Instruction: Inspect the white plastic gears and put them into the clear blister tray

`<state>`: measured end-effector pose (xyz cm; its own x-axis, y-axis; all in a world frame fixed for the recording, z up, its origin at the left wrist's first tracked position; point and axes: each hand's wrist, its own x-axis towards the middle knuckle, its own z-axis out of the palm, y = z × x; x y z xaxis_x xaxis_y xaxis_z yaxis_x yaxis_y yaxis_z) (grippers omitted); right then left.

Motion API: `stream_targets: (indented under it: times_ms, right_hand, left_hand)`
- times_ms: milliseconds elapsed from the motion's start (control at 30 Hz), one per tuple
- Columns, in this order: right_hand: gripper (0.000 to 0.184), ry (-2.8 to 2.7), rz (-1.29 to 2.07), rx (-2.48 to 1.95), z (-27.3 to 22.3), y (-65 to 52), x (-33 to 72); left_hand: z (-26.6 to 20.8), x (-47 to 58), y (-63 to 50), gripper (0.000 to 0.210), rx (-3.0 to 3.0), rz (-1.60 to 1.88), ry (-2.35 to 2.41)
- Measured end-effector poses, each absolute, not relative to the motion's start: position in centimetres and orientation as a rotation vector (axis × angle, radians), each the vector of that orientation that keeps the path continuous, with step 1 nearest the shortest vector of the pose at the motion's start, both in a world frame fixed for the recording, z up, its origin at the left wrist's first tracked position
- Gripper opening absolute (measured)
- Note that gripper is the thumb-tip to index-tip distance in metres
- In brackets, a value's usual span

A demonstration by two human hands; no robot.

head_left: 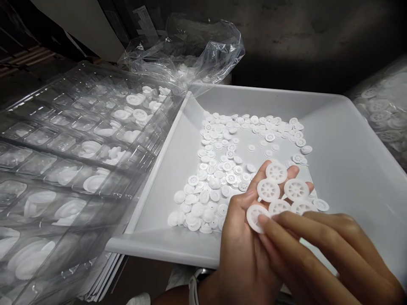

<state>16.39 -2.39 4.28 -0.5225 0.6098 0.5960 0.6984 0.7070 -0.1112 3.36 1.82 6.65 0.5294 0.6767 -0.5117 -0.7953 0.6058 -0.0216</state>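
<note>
Several white plastic spoked wheels (pixel 268 190) lie in my left hand (pixel 237 237), which is palm up with its fingers curled around them. My right hand (pixel 321 245) reaches in from the lower right, and its thumb and forefinger pinch one spoked wheel (pixel 257 218) at the near edge of the palm. Both hands are over the front right part of a light grey tray (pixel 330 112). Loose white wheels (pixel 206 197) are heaped along the tray's left side and back. Part of my left palm is hidden by the wheels and my right hand.
To the left, a clear compartment tray (pixel 68 142) holds white plastic parts in some pockets, on top of a stack. Behind the grey tray, a clear plastic bag (pixel 219 51) of white parts lies open. Another filled bag (pixel 384 106) is at the right edge.
</note>
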Motion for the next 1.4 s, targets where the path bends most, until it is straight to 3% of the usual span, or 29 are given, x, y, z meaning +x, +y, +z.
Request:
stream_targets:
  times_ms: [167, 367, 533, 833, 1133, 1400]
  right_hand:
    - [0.042, -2.234, -0.154, -1.184, 4.6, -3.0, 15.3]
    - [0.022, -2.109, -0.132, -1.195, 4.0, -3.7, 15.1]
    - [0.03, -2.217, -0.152, -1.161, 3.8, -4.0, 16.3]
    - [0.029, -2.149, -0.142, -1.239, 4.1, -3.8, 16.5]
    - [0.009, -1.907, -0.212, -1.478, 4.2, -3.3, 13.2]
    - [0.009, -1.772, -0.239, -1.559, 3.6, -3.6, 13.1]
  left_hand:
    - [6.7, 3.2, 1.6, 0.061, -0.284, 0.897, 0.551]
    - [5.6, 3.0, 0.7, 0.074, -0.179, 0.992, 0.403]
    - [5.7, 2.9, 0.7, 0.09, -0.148, 0.991, 0.428]
    - [5.6, 2.9, 0.8, 0.079, -0.134, 1.014, 0.439]
    - [5.8, 3.1, 0.9, 0.064, -0.106, 1.062, 0.408]
    - [6.0, 3.0, 1.1, 0.077, -0.065, 1.08, 0.361]
